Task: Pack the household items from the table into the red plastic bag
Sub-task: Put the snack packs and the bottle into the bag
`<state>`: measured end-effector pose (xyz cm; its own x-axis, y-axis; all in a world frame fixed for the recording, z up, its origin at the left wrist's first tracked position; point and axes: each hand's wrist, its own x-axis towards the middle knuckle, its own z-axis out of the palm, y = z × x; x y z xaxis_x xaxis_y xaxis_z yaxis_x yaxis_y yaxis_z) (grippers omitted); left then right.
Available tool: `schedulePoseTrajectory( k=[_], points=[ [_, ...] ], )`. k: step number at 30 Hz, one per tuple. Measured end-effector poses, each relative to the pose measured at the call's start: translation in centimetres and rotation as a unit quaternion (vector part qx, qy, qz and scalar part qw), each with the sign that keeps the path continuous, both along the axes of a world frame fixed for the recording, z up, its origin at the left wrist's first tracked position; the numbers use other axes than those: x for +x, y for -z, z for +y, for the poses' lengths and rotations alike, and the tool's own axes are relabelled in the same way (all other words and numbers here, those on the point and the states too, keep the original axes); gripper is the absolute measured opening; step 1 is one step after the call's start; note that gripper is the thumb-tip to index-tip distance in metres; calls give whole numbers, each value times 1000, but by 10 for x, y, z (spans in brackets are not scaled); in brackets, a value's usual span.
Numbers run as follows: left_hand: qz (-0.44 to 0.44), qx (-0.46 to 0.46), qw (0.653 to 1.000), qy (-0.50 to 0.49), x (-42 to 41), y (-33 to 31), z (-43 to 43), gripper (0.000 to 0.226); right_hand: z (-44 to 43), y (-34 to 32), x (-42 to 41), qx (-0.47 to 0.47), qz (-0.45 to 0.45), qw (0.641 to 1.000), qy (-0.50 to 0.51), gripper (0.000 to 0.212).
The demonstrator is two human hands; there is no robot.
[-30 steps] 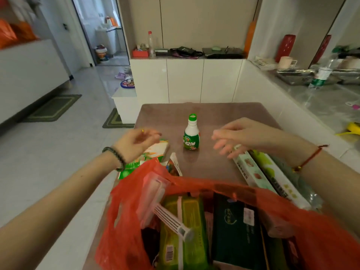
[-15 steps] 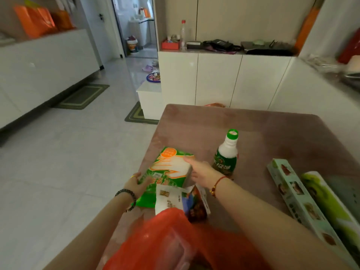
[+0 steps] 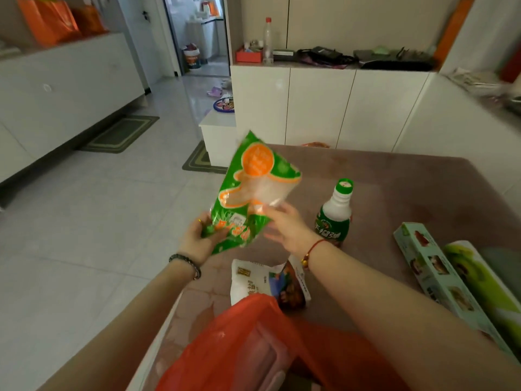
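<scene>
A green and orange glove packet (image 3: 253,190) is lifted off the brown table (image 3: 408,187), tilted up above its left edge. My left hand (image 3: 198,239) grips the packet's lower corner. My right hand (image 3: 284,225) holds its right side with fingers and thumb. The red plastic bag (image 3: 248,345) lies open at the near edge, below both arms, with a pale item showing inside. A white sachet with a dark picture (image 3: 267,283) lies just behind the bag.
A white bottle with green cap and label (image 3: 335,213) stands upright right of my right hand. A pale green box (image 3: 434,272) and a green-printed roll (image 3: 485,289) lie along the table's right side. White cabinets stand beyond the table; tiled floor lies to the left.
Both hands went from hovering over the table to the glove packet, took hold of it and raised it off the table. The view swung left.
</scene>
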<state>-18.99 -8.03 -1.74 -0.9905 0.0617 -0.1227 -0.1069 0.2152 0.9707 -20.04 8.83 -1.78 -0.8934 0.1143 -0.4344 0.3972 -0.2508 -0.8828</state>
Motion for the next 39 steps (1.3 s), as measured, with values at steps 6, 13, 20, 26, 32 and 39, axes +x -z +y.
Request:
schedulePoseTrajectory(
  k=[6, 13, 20, 26, 32, 39],
  points=[
    [163, 153, 965, 140, 57, -124, 17, 30, 23, -138, 67, 23, 274, 961, 16, 38],
    [172, 82, 914, 359, 195, -130, 32, 66, 76, -206, 209, 109, 365, 923, 52, 18],
    [456, -231, 698, 502, 300, -73, 0, 42, 84, -214, 323, 267, 291, 908, -138, 25],
    [549, -391, 575, 464, 321, 7, -7, 33, 60, -169, 366, 515, 236, 785, -251, 22],
    [542, -396, 583, 458, 339, -7, -22, 26, 47, -139, 392, 625, 196, 715, -245, 12],
    [564, -347, 588, 464, 352, -51, -30, 12, 14, -90, 423, 629, 120, 687, -344, 22]
  ],
)
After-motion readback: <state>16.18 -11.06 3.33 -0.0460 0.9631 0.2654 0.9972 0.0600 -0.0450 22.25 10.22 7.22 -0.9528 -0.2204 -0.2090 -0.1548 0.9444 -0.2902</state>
